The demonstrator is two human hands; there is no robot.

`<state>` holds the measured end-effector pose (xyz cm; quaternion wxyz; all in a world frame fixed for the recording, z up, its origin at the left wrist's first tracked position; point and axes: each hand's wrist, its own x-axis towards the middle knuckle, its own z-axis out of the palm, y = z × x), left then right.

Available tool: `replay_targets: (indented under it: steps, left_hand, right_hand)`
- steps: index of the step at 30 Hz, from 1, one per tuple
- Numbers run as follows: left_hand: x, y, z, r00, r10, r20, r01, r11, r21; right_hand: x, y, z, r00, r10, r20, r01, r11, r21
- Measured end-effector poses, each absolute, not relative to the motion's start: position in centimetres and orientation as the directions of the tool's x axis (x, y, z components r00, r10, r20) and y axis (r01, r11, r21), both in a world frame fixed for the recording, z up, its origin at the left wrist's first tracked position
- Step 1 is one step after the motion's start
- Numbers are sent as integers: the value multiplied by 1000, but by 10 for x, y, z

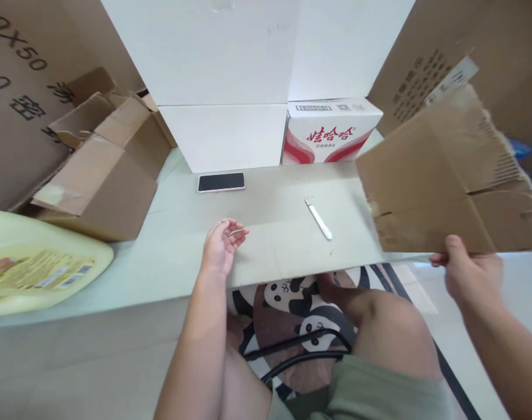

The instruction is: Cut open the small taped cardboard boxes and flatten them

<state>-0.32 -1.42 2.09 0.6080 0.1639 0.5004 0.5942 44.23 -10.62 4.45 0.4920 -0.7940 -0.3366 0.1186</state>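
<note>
My right hand (471, 274) grips the lower edge of a torn, creased piece of cardboard (445, 175) and holds it up at the right, over the table's edge. The thumb lies on the near face, and the fingers are mostly behind it. My left hand (222, 245) hovers over the front of the table (275, 221), fingers loosely curled and apart, with nothing in it. A white-handled craft knife (318, 219) lies on the table between my two hands. Behind my left hand, a phone (221, 182) rests with its dark screen up.
White boxes (235, 137) stand along the back, one with red print (331, 134). Open cardboard boxes (100, 175) and a pale yellow jug (42, 262) sit at the left. Large brown cartons (502, 35) flank both sides. Below are my legs and a panda-patterned mat (287, 297).
</note>
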Motion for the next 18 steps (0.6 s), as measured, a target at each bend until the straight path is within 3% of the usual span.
replay_targets:
  steps: [3,6,14,18]
  left_hand:
    - [4,-14,23,-193,886,-422,-537,264,801]
    - [9,-12,23,-174,890,-421,-498,289,818]
    - [7,-5,26,-171,906,-388,-494,262,829]
    - [-2,-12,32,-176,914,-366,-537,223,814]
  right_hand:
    - [471,-75,60,784,607,131,498,-489,-716]
    - [483,-8,76,775,615,144,555,-553,-622]
    - [469,146,110,456,885,92,817,-376,-438]
    - [416,150,115,166,982,87,966,-144,-214]
